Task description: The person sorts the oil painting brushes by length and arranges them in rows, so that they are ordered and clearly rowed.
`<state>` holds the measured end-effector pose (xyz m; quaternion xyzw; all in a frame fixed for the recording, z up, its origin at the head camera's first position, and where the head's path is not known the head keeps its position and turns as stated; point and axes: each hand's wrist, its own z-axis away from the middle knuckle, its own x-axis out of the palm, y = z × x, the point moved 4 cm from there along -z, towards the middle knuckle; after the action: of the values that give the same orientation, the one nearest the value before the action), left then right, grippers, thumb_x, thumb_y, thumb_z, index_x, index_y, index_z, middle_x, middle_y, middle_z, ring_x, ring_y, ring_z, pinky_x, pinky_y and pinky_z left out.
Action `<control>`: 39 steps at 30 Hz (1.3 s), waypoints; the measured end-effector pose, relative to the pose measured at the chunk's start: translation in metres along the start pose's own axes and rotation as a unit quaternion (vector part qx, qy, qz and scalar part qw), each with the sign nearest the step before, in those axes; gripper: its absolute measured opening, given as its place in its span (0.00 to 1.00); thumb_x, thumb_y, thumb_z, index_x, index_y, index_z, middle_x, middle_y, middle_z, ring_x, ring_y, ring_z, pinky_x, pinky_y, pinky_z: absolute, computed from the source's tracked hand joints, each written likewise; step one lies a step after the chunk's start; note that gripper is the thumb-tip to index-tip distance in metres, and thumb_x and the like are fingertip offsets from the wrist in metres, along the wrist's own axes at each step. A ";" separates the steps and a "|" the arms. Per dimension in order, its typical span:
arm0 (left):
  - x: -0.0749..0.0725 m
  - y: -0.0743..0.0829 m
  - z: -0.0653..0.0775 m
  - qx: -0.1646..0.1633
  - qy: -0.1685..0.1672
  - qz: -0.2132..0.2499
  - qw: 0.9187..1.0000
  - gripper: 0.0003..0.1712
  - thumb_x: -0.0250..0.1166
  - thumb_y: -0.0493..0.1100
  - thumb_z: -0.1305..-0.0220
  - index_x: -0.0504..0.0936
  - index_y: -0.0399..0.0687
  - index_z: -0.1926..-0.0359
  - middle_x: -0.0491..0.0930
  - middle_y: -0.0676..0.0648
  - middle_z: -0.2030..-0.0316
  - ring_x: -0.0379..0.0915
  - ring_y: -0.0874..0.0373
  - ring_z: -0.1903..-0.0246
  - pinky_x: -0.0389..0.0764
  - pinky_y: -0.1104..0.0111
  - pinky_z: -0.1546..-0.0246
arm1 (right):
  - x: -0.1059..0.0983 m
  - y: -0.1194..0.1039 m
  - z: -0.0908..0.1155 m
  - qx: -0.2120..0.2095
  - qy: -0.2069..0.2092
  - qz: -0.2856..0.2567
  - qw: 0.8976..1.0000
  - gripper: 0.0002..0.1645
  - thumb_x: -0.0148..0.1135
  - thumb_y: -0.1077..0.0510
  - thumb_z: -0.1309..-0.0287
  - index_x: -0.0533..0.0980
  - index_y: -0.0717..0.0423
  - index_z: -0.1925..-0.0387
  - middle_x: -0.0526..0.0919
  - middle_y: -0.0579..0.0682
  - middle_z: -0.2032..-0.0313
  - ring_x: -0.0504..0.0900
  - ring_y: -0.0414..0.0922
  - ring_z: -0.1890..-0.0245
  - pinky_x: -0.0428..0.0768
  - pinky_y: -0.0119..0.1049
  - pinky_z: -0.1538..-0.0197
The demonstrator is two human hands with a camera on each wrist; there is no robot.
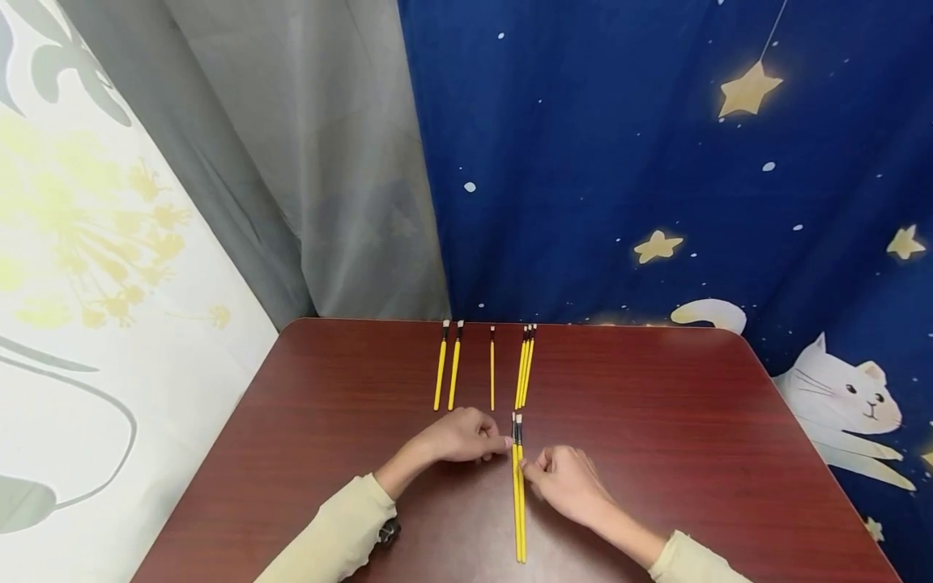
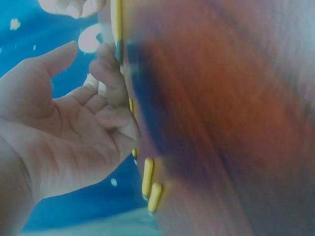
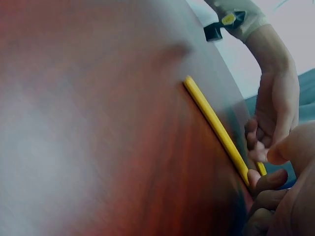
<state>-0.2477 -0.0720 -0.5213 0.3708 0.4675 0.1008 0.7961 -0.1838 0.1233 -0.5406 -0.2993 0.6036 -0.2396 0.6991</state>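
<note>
Two yellow-handled paintbrushes point(image 1: 519, 502) with black ferrules and pale bristles lie side by side on the table, bristles pointing away from me. At their left, near the ferrules, is my left hand point(image 1: 464, 435), its fingertips close to the nearer brush; in the left wrist view the thumb stands apart from the loosely bent fingers. From the right, my right hand point(image 1: 572, 482) pinches the right paintbrush's handle just below its ferrule. The right wrist view shows a yellow handle point(image 3: 216, 125) running to its fingertips; the exact contact is partly hidden.
Farther back on the dark red table point(image 1: 350, 380) lie two wider paintbrushes point(image 1: 440, 376), one thin paintbrush point(image 1: 492, 372) and a group of three thin paintbrushes point(image 1: 523, 376). A blue curtain point(image 1: 583, 162) and a grey curtain point(image 1: 350, 162) hang behind the table's far edge.
</note>
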 end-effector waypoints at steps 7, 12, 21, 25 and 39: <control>-0.029 -0.012 -0.013 0.008 0.058 0.064 0.996 0.25 0.63 0.61 0.25 0.89 0.45 0.63 0.88 0.42 0.70 0.85 0.45 0.73 0.80 0.64 0.73 | -0.023 0.001 -0.024 0.026 0.057 0.040 0.997 0.17 0.66 0.39 0.32 0.80 0.39 0.75 0.76 0.39 0.88 0.75 0.40 0.82 0.72 0.38 0.71; -0.055 -0.016 -0.022 0.004 0.173 0.028 0.985 0.17 0.64 0.58 0.25 0.88 0.51 0.56 0.84 0.46 0.76 0.81 0.48 0.82 0.78 0.64 0.72 | -0.036 0.000 -0.042 0.029 0.069 0.049 0.996 0.17 0.65 0.37 0.32 0.82 0.41 0.72 0.78 0.39 0.85 0.79 0.40 0.77 0.73 0.39 0.70; -0.067 -0.017 -0.033 -0.070 0.238 -0.070 0.966 0.16 0.67 0.61 0.29 0.86 0.57 0.63 0.79 0.54 0.85 0.76 0.58 0.84 0.75 0.62 0.75 | -0.050 0.006 -0.062 0.036 0.081 0.058 0.994 0.20 0.64 0.36 0.32 0.84 0.44 0.71 0.80 0.40 0.80 0.82 0.42 0.72 0.76 0.42 0.67; -0.065 -0.017 -0.037 -0.091 0.241 -0.098 0.961 0.17 0.68 0.63 0.31 0.87 0.57 0.66 0.79 0.54 0.85 0.77 0.58 0.85 0.75 0.62 0.75 | -0.050 0.009 -0.068 0.039 0.092 0.066 0.993 0.20 0.63 0.35 0.32 0.84 0.42 0.71 0.81 0.39 0.80 0.85 0.44 0.69 0.78 0.44 0.65; -0.071 -0.013 -0.069 -0.113 0.206 -0.163 0.958 0.36 0.68 0.62 0.30 0.67 0.55 0.91 0.61 0.55 0.91 0.66 0.56 0.87 0.60 0.65 0.84 | -0.045 0.009 -0.107 0.034 0.124 0.087 0.988 0.13 0.71 0.40 0.37 0.84 0.42 0.68 0.83 0.39 0.80 0.85 0.48 0.70 0.80 0.48 0.65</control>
<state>-0.3447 -0.0827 -0.5022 0.1688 0.6609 0.0957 0.7250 -0.2967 0.1472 -0.5259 -0.1895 0.7010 -0.2339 0.6465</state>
